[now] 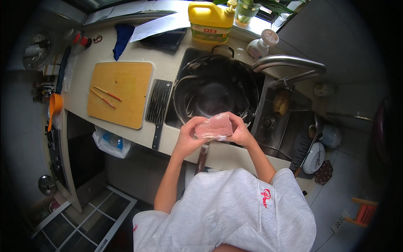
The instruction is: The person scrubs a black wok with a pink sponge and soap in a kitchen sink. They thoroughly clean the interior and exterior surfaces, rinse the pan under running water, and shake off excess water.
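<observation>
A pink sponge (214, 127) with white foam along its edges is held up between my two hands. My left hand (190, 136) grips its left side, and my right hand (240, 131) grips its right side. Just beyond, a large black wok (210, 90) rests over the sink with soapy streaks on its inner wall. Its long handle (202, 158) points toward me below my hands. Left of the wok, a cleaver (158, 103) with a dark patterned blade and black handle lies on the counter.
A wooden cutting board (134, 84) with a pair of chopsticks (103, 101) lies at the left. Behind the wok stand a yellow detergent jug (210, 23) and a white pump bottle (257, 47). A metal faucet (289, 63) arches at the right. A white plate (314, 158) stands beside the sink.
</observation>
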Motion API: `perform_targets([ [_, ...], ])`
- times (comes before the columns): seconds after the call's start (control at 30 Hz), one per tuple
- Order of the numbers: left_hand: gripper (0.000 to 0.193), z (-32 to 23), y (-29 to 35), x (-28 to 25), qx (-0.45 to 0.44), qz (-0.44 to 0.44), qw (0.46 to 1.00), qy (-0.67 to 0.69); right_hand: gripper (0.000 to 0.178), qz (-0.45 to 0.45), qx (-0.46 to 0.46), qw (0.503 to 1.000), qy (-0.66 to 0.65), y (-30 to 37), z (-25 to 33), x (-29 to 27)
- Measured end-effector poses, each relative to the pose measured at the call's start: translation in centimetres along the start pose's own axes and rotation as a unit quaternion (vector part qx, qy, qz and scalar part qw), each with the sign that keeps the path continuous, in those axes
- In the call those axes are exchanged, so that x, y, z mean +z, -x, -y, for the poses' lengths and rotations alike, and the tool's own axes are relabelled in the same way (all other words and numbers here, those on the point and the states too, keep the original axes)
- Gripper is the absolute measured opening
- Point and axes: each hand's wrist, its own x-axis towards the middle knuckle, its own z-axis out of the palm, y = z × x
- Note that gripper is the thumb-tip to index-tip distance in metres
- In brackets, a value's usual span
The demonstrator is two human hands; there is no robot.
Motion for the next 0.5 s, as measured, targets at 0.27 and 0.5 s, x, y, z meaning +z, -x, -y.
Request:
perform_targets([
  [0.27,0.018,1.0,-0.2,0.2,-0.014,-0.038,0.999,-0.021,0.027,-0.03,0.0,1.0,0.007,-0.6,-1.9,-0.3],
  [0.5,0.039,2.5,-1.5,0.6,-0.035,-0.071,0.99,0.115,0.032,-0.119,0.003,0.988,-0.098,-1.7,-2.9,0.5],
])
